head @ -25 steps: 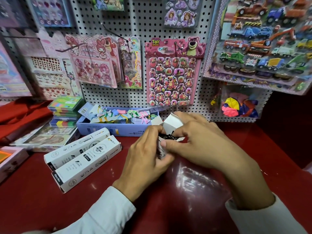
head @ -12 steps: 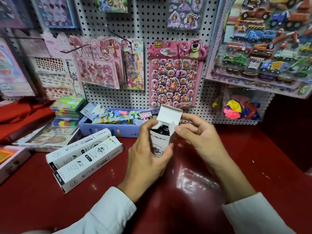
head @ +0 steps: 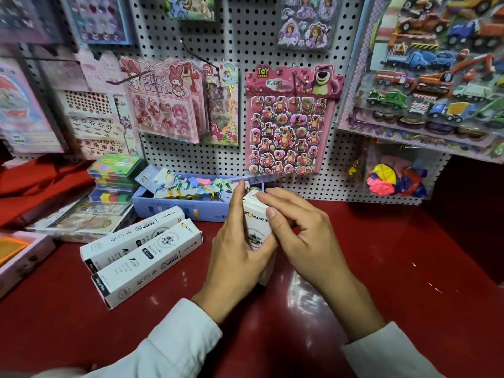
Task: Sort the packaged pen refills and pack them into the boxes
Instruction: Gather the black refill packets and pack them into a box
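Gripped upright in the left hand (head: pixel 236 249) is a white refill box (head: pixel 255 225), its base on the red counter (head: pixel 354 268) — the right hand (head: pixel 302 236) pinches its closed top. Two more boxes (head: pixel 141 249) are laid flat, side by side, well left of the hands.

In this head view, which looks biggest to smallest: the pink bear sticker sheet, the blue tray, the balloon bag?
1. Bear sticker sheet
2. Blue tray
3. Balloon bag
All sit about equally far back, so the order seems fair.
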Tool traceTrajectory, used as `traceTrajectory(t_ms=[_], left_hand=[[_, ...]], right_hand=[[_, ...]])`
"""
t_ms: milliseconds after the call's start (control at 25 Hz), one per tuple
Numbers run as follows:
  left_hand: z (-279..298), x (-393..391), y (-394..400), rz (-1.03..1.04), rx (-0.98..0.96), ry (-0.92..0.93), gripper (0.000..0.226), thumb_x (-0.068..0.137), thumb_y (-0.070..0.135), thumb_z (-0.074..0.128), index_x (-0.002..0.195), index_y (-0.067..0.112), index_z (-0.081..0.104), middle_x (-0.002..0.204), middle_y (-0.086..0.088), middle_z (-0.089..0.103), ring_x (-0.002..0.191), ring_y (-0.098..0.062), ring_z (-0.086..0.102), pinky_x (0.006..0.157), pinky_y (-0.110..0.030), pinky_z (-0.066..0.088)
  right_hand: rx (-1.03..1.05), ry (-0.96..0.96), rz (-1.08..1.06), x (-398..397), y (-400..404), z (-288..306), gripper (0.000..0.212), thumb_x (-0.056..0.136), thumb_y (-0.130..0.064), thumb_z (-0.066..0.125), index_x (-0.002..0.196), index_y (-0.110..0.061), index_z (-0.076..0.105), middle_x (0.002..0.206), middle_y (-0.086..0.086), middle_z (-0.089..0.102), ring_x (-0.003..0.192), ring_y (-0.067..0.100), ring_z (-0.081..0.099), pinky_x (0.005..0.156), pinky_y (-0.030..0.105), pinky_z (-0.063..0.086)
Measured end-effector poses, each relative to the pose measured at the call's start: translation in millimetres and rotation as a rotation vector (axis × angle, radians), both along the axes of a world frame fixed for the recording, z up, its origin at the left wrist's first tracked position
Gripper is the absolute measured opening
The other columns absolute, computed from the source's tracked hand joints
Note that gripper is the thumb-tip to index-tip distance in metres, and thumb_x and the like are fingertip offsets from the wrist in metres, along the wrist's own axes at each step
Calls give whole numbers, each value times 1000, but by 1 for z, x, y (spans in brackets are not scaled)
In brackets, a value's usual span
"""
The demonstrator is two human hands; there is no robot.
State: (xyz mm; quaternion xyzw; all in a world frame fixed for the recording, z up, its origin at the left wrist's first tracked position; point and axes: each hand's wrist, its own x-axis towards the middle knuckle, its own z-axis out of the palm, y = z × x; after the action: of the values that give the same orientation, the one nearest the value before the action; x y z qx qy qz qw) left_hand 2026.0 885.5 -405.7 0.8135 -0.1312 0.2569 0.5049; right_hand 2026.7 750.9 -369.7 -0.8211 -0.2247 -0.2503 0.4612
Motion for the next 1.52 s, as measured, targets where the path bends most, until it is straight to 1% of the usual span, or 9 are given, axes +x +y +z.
traceTrajectory(t_ms=[240, 440, 520, 640, 840, 1000, 1240, 1360, 1520], left_hand=[[3, -1, 4, -95, 43, -25, 84, 82, 26, 64, 151, 35, 17, 152, 10, 38, 135, -1, 41, 108, -27, 38], [28, 17, 63, -648, 28, 365, 78, 81, 14, 76, 143, 39, 37, 130, 2, 62, 116, -15, 62, 96, -28, 51], [35, 38, 116, -364, 79, 442, 46, 81, 29, 75, 122, 39, 58, 107, 1, 73, 98, -20, 69, 85, -31, 56], [17, 62, 184, 326, 633, 543, 37, 82, 48, 69, 112, 30, 59, 114, -4, 67, 103, -29, 63, 87, -42, 52], [-5, 74, 205, 199, 831, 777, 13, 90, 36, 59, 95, 28, 50, 127, -9, 60, 104, -26, 55, 81, -32, 41], [-3, 69, 187, -123, 566, 827, 52, 97, 31, 56, 145, 25, 37, 146, 3, 46, 125, -11, 45, 102, -27, 34], [-3, 49, 154, -85, 786, 757, 35, 91, 46, 56, 123, 38, 46, 138, 1, 48, 129, -24, 47, 102, -34, 38], [-5, 27, 150, -336, 688, 833, 102, 69, 62, 75, 151, 41, 19, 156, 15, 7, 138, -2, 22, 113, -22, 20], [-19, -13, 125, -526, 802, 701, 131, 48, 77, 76, 145, 54, -10, 152, 20, -30, 135, 7, -32, 113, -18, -8]], right_hand=[[-283, -220, -176, 2, 3, -14, 37, 89, -31, 58, 126, -26, 64, 135, -2, 59, 113, 20, 61, 92, 35, 51], [398, 310, 46, 4, 0, -45, 79, 88, -11, 70, 146, -40, 24, 135, -9, 58, 120, 10, 60, 95, 39, 52], [571, 435, -6, 13, -15, -53, 82, 89, -11, 69, 151, -35, 20, 120, -7, 68, 96, 8, 70, 66, 27, 56], [642, 664, -93, 20, -32, -64, 62, 92, -14, 66, 145, -18, 34, 89, 0, 76, 62, 13, 69, 33, 22, 41], [510, 830, -279, 20, -40, -78, 72, 84, -2, 72, 146, -13, 38, 121, 7, 66, 82, 19, 69, 61, 35, 58], [250, 759, -327, 18, -38, -72, 64, 78, -8, 78, 134, -24, 53, 119, 0, 63, 74, -4, 63, 60, 15, 48], [-66, 759, -249, 9, -37, -72, 62, 84, -19, 73, 140, -25, 47, 137, 0, 51, 105, 17, 58, 80, 26, 45], [-43, 765, -211, 5, -44, -75, 61, 86, -23, 71, 141, -30, 45, 134, 4, 56, 96, 18, 61, 77, 28, 47], [-87, 766, -200, 0, -47, -77, 62, 88, -26, 67, 143, -35, 39, 130, -11, 51, 107, 11, 55, 89, 30, 48]])
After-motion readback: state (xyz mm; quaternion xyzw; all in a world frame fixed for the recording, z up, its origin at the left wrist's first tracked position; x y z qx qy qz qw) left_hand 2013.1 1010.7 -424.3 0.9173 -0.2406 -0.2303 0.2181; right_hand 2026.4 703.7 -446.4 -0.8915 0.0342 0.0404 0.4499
